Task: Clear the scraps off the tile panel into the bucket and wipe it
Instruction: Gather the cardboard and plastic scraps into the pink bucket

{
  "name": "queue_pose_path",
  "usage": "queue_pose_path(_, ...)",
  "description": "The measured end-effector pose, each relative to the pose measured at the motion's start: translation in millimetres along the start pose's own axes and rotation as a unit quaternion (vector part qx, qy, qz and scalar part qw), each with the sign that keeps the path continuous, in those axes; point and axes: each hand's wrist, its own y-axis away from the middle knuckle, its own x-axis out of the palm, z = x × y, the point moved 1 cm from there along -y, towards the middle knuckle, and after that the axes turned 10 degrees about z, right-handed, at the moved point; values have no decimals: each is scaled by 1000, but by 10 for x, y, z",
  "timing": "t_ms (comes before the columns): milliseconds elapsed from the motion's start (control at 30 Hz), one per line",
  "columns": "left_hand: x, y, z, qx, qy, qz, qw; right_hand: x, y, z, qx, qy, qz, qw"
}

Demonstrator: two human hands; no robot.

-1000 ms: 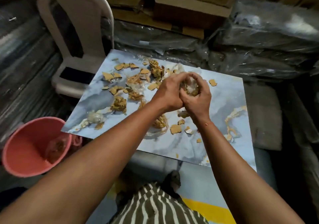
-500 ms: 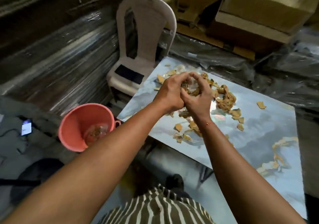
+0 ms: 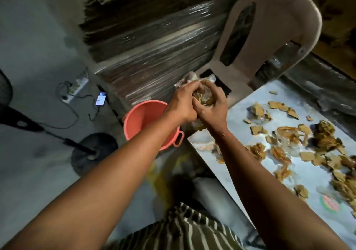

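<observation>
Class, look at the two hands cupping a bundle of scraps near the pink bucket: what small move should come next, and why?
Probably carry the bundle of scraps slightly left and down, then open over the bucket. Both the left hand and right hand grip it beyond the tile panel edge, beside the bucket's rim rather than above its opening.

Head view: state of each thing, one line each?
Left hand: cupped round the scrap bundle.
Right hand: cupped round the same bundle.
Scrap bundle: held between both hands, off the panel, near the bucket.
Bucket: upright, open, contents hidden by the arm.
Tile panel: still littered with scraps, not wiped.
Phone: on the floor, screen lit.
Chair: upright.
</observation>
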Motion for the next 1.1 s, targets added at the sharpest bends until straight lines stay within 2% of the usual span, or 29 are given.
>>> queue_pose_path(100,-134,-117,438,-51,4,-27,998,420,-257,-149,-2,-20,58,998)
queue_pose_path(300,-224,-127,1229,-133,31,-32,990,1210,-423,-435,60,-28,171,983)
queue_pose_path(500,-48,-307,2155,-176,28,-26,984,1962,-516,-1023,115,-62,230,964)
queue_pose_path(667,271,-548,3114,-208,17,1,978,2656,-596,-1748,214,-81,301,926)
queue_pose_path(800,570,-659,3724,-259,8,44,965,3028,-660,-2171,253,-89,340,901)
queue_pose_path(1000,763,-625,4255,-317,-27,99,943,3401,-721,-2795,330,-55,406,850)
queue_pose_path(1100,792,-599,4391,-344,-17,94,934,3405,-706,-2915,358,-64,474,802)
